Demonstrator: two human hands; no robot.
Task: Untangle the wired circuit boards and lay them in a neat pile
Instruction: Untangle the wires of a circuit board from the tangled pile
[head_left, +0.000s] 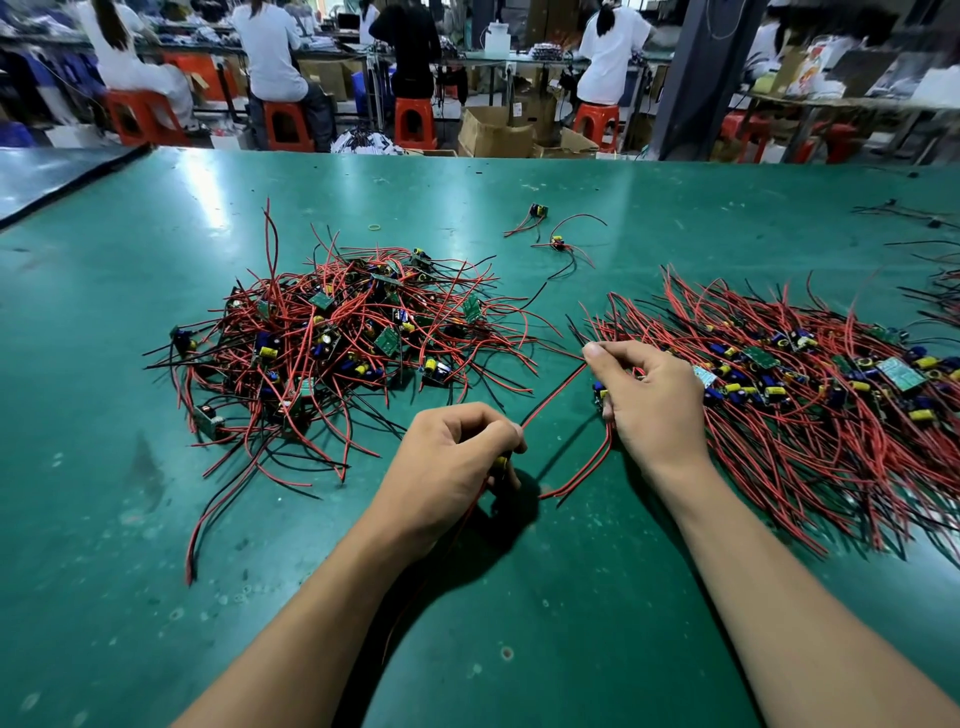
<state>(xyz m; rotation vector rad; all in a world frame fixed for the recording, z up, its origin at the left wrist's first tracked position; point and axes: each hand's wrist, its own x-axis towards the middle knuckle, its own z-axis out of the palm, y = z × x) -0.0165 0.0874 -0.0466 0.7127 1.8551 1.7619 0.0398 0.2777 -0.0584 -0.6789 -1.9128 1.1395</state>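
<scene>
Head view; faces down, close over table (156, 519)

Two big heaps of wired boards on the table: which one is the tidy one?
The right heap, beside the right hand: its wires lie roughly parallel. The left heap is a knot with wires poking every way.

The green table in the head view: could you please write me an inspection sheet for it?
Surface: green table, scuffed, with glare.
Job's things: tangled heap on the left; neat pile on the right; two loose boards behind.
Clutter: small yellow ring beyond the heap.
Grippers: left hand grips a board; right hand pinches a red wire.
Cables: that red wire runs between both hands; black wires at far right.
Surroundings: seated people, orange stools, cardboard boxes.
</scene>
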